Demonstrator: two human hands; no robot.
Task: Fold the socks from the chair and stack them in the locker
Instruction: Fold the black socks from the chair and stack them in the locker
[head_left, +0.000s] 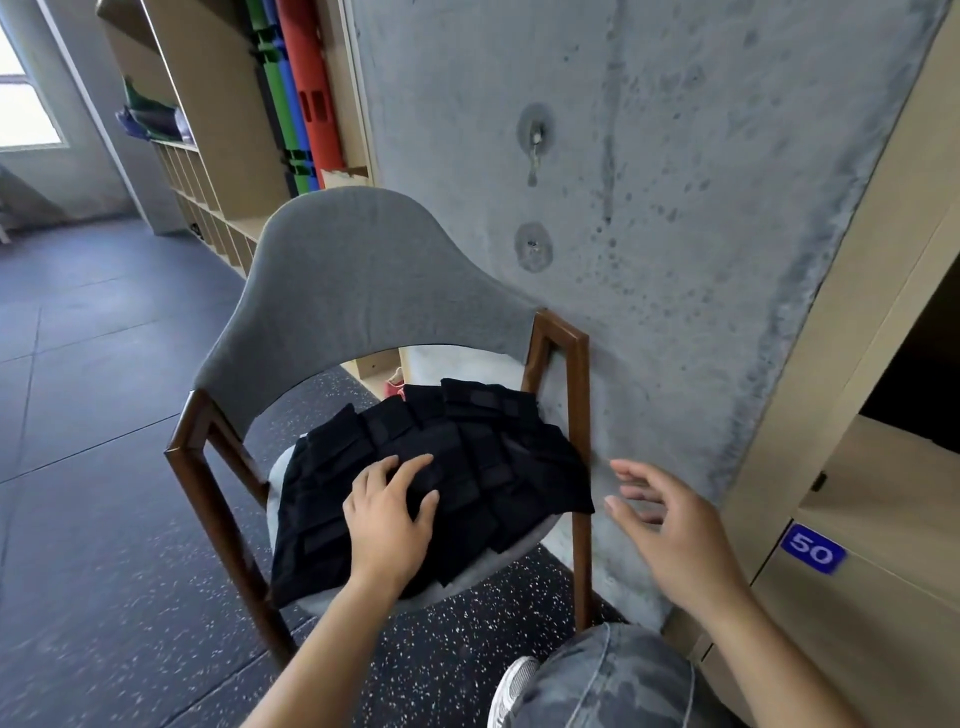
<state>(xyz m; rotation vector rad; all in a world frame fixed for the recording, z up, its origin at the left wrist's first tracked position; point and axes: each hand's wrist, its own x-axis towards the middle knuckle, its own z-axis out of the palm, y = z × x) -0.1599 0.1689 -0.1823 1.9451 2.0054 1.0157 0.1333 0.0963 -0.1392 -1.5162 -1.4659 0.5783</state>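
Nearest to me, my right hand (670, 525) floats in the air just right of the chair (363, 270), fingers spread and relaxed, palm turned toward the pile, holding nothing. My left hand (387, 512) is a little further in and to the left, lying on top of the socks (498, 467) with the fingers lightly curved and pressing down into the cloth; I cannot tell whether it has actually pinched one yet or is only resting there. The socks are black, many of them, laid overlapping across the whole seat from its near-left edge to its far-right corner beside the brown armrest. I judge them light, soft and limp: they should sag and fold wherever I lift them, and the layers may drag a neighbour along. Taking a single one by an end, near the cuff band, looks best to me, with the other hand free to smooth and double it. Beyond the pile stands the grey padded backrest, then the concrete wall (675, 182). The locker (883, 493) stands at the right, its compartment above the blue number 50 label (813, 548) open and dark.
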